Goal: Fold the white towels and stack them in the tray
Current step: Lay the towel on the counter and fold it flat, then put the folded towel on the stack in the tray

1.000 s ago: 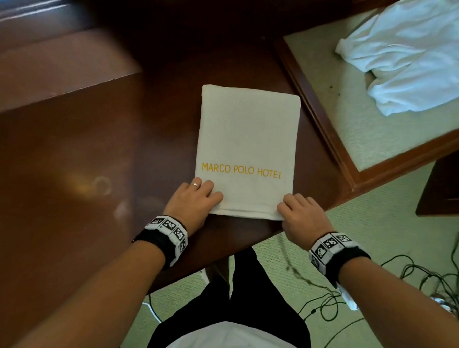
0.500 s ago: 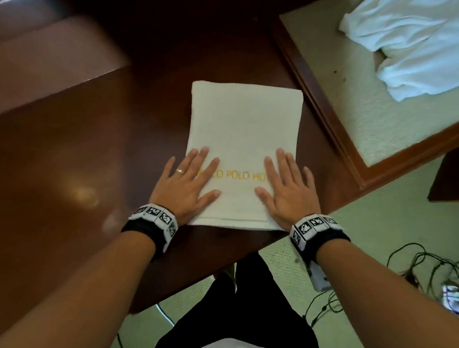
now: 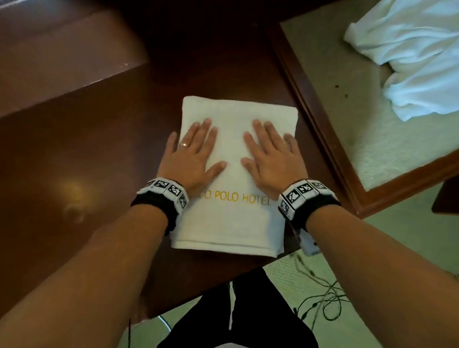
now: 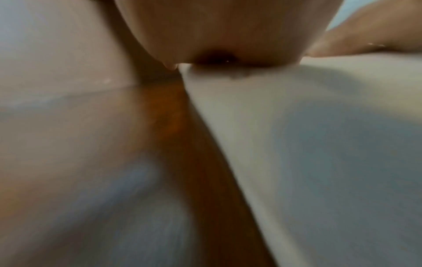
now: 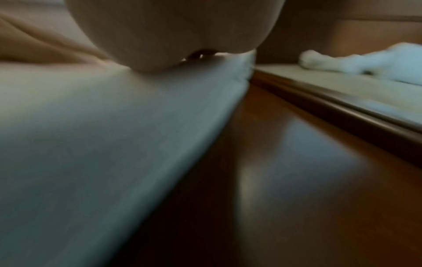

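Note:
A folded white towel (image 3: 231, 221) with yellow "POLO HOTEL" lettering lies on the dark wooden table (image 3: 91, 153). My left hand (image 3: 195, 150) lies flat on its left half, fingers straight and pointing away from me. My right hand (image 3: 270, 152) presses flat on its right half in the same way. In the left wrist view the palm (image 4: 217, 30) rests on the towel (image 4: 331, 153). In the right wrist view the palm (image 5: 171, 32) sits on the towel (image 5: 102, 135). Unfolded white towels (image 3: 426, 48) lie crumpled on the wood-framed tray (image 3: 331, 142) at the upper right.
The tray's raised wooden rim (image 5: 338, 108) runs close along the towel's right side. A lower wooden step (image 3: 51, 58) lies at the upper left. Beyond the table's near edge are green carpet (image 3: 418, 250), black cables (image 3: 320, 298) and my legs.
Both hands left the towel's near corners, flattened, and slid forward over the towel from the lettering to its far half. The towel stayed in place.

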Tool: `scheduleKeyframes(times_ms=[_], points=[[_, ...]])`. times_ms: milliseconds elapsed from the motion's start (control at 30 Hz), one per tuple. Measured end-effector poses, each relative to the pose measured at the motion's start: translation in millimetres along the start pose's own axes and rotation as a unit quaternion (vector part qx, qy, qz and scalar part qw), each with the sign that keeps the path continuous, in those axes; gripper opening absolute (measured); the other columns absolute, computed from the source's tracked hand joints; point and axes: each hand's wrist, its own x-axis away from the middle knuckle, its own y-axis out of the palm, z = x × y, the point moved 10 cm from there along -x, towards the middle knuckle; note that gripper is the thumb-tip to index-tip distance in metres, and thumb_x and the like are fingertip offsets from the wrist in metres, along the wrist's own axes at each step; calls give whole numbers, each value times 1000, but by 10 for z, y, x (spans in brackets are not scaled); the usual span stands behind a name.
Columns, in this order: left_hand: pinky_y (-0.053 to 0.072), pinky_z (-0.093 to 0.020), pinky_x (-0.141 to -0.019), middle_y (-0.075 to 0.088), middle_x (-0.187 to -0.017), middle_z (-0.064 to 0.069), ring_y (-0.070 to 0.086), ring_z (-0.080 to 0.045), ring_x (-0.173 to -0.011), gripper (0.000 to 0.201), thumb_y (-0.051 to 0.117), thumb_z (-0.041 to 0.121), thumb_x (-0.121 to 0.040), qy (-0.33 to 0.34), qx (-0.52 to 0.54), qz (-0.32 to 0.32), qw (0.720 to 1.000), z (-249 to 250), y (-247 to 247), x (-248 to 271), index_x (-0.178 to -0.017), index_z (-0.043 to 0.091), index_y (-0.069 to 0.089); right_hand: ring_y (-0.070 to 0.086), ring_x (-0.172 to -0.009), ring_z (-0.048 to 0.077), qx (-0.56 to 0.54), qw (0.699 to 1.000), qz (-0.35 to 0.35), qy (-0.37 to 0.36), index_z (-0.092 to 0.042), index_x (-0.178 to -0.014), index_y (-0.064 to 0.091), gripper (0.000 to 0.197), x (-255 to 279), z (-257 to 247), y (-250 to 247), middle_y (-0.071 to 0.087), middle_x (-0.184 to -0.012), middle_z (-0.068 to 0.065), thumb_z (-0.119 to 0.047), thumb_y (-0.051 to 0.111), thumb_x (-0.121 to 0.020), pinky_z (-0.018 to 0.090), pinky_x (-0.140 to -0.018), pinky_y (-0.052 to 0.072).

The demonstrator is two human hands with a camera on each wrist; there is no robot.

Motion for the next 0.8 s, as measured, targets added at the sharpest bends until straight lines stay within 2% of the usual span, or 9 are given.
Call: scheduleKeyframes(times_ms=[100, 167, 267, 333, 400, 533, 633, 700, 800], points=[[1, -53, -123, -15, -169, 6, -6, -14, -156, 83, 14, 71, -99, -88, 37, -11, 995, -340, 120, 284, -161, 21, -8, 0, -153, 19, -37, 995, -21, 94, -25, -159, 10, 69, 309, 424, 165, -6, -167, -3, -59, 23, -101, 55, -118, 15], [20, -54, -119, 14, -168, -7, 19, -27, -153, 81, 27, 64, -101, -125, 60, 36, 990, -474, 63, 476, -160, 12, 13, 21, -147, 29, -53, 990, -4, 127, -21, -156, 21, 69, 509, 465, 103, 12, -165, 5, -58, 33, -99, 53, -111, 27], [46, -53, -94, 56, -130, -17, 54, -41, -117, 75, 40, 68, -91, -183, 163, 74, 967, -581, 144, 668, -134, 8, 51, 49, -119, 35, -130, 970, 2, 206, -18, -146, 35, 64, 794, 453, 126, 42, -141, 10, -56, 46, -96, 48, -93, 42], [51, -50, -87, 60, -111, -11, 59, -37, -104, 78, 36, 80, -79, -236, 234, 48, 942, -586, 290, 786, -114, 13, 57, 56, -110, 37, -206, 940, -16, 270, -18, -138, 38, 60, 961, 423, 212, 49, -129, 9, -58, 49, -94, 45, -87, 45], [52, -47, -87, 62, -110, -8, 61, -36, -105, 75, 44, 82, -78, -271, 260, 21, 926, -537, 354, 882, -110, 15, 58, 58, -108, 39, -236, 921, -47, 306, -17, -135, 39, 62, 1070, 318, 307, 51, -127, 10, -62, 49, -93, 45, -87, 46], [52, -35, -83, 71, -112, -6, 66, -30, -108, 61, 73, 63, -80, -302, 364, -18, 881, -454, 564, 1013, -113, 12, 66, 58, -114, 39, -308, 878, -64, 362, -12, -134, 39, 76, 1160, 190, 446, 55, -129, 12, -61, 67, -82, 45, -93, 48], [58, -40, -90, 78, -101, -3, 73, -23, -98, 58, 87, 59, -56, -295, 478, -39, 827, -380, 697, 1135, -95, 17, 78, 65, -105, 31, -375, 847, -76, 370, -8, -120, 59, 62, 1219, 122, 457, 68, -119, 10, -48, 80, -77, 34, -82, 52], [59, -45, -91, 78, -98, -2, 74, -22, -94, 48, 84, 54, -51, -274, 496, -42, 823, -293, 635, 1196, -86, 21, 77, 67, -99, 30, -385, 848, -72, 358, -9, -111, 68, 47, 1288, 80, 340, 71, -112, 9, -41, 80, -79, 33, -80, 54], [57, -42, -93, 76, -101, 0, 72, -23, -97, 41, 85, 41, -63, -242, 499, -18, 832, -110, 285, 1239, -96, 18, 76, 64, -103, 33, -364, 861, -41, 353, -9, -112, 63, 41, 1436, 93, 9, 67, -114, 9, -39, 73, -86, 36, -83, 51]])
